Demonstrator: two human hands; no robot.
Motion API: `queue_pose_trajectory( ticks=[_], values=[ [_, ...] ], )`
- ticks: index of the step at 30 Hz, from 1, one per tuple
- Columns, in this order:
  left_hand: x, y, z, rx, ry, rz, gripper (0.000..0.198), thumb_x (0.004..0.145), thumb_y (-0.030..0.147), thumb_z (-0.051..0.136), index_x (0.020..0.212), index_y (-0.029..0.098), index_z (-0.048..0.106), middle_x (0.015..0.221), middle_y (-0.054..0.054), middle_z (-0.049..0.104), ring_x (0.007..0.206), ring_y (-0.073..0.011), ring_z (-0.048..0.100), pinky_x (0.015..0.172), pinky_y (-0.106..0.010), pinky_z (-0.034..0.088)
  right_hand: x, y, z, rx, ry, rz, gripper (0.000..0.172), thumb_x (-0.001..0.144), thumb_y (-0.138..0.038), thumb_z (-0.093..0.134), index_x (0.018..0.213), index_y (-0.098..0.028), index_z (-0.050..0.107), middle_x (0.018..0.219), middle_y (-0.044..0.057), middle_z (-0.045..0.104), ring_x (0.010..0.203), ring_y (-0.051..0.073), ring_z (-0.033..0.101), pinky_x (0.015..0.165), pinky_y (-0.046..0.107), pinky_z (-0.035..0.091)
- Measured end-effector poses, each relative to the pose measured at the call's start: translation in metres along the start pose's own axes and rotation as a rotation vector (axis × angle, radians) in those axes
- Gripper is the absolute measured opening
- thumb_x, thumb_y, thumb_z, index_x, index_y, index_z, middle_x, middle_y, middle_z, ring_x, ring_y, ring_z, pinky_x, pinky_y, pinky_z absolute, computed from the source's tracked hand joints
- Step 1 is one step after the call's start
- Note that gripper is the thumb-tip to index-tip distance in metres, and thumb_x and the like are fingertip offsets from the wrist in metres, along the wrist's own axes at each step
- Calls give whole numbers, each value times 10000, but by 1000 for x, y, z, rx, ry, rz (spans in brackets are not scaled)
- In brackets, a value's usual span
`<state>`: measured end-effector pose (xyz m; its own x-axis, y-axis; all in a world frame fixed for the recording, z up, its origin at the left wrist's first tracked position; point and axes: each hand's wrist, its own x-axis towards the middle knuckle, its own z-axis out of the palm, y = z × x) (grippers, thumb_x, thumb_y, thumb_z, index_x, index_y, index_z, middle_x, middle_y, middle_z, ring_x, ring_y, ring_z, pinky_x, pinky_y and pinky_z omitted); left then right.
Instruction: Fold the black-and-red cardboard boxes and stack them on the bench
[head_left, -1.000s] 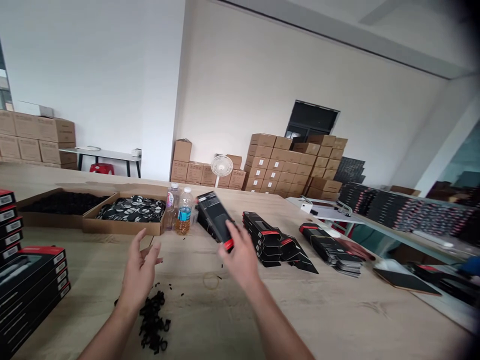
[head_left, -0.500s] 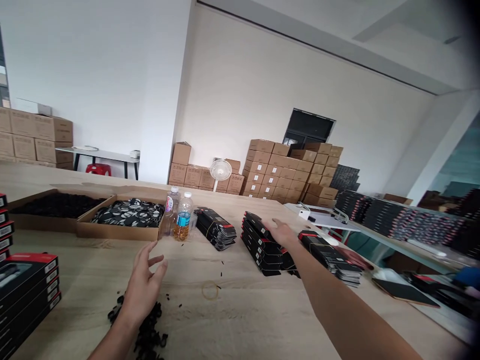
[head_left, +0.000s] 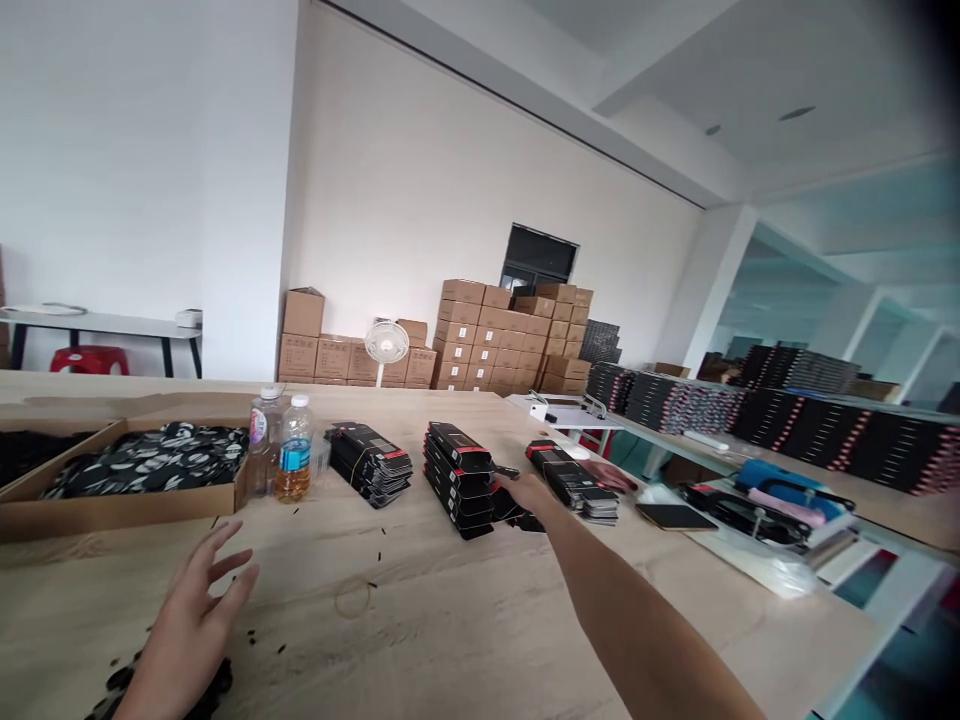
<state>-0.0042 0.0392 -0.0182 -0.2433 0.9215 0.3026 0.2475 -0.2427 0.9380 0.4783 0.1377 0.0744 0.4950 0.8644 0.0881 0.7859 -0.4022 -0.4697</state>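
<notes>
Smooth wood-grain table (head_left: 435, 640); 2 clear, glossy plastic bottles (head_left: 294, 455) at left; far cartons (head_left: 501, 345) of matt cardboard; black boxes (head_left: 456, 482) of smooth card.

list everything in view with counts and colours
table: one, pale brown, foreground
open cartons: two, brown, table's left
round pieces: many, black-white, right open carton
bottles: two, clear, beside that carton
box stack: one, black-red, table's middle
banded bundles: two, black-red, flanking that stack
loose band: one, yellowish, foreground
small parts: many, black, near left
fan: one, white, behind table
shipping cartons: many, brown, against wall
stool: one, red, far left
side stacks: many, mostly black, far right
left hand: one, by small parts
right hand: one, beside box stack
</notes>
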Motion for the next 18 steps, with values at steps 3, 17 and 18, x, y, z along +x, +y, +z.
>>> queue_pose_trajectory(
  ticks=[3, 17, 18],
  values=[
    [2, -7, -1, -18, 4, 10, 691, 723, 634, 639, 1310, 292, 511, 1422, -95, 498, 1121, -321, 643, 727, -379, 618, 6, 0, 9, -29, -84, 78, 353, 758, -514, 719, 799, -163, 732, 799, 109, 741, 812, 269, 708, 666, 314, 497],
    [4, -20, -1, -14, -30, 13, 581, 749, 581, 660, 1262, 332, 550, 1446, -49, 487, 1144, -316, 636, 734, -356, 626, 20, 33, 2, -95, -191, 184, 278, 943, -373, 582, 1113, -156, 622, 1088, 57, 656, 911, 186, 654, 791, 368, 565],
    [4, -21, -1, -24, -26, 10, 583, 736, 577, 676, 1249, 326, 564, 1448, -50, 489, 1137, -319, 641, 730, -355, 628, 19, 34, 3, -99, -180, 173, 281, 943, -371, 583, 1119, -155, 619, 1090, 58, 655, 909, 186, 654, 787, 368, 566]
  ],
)
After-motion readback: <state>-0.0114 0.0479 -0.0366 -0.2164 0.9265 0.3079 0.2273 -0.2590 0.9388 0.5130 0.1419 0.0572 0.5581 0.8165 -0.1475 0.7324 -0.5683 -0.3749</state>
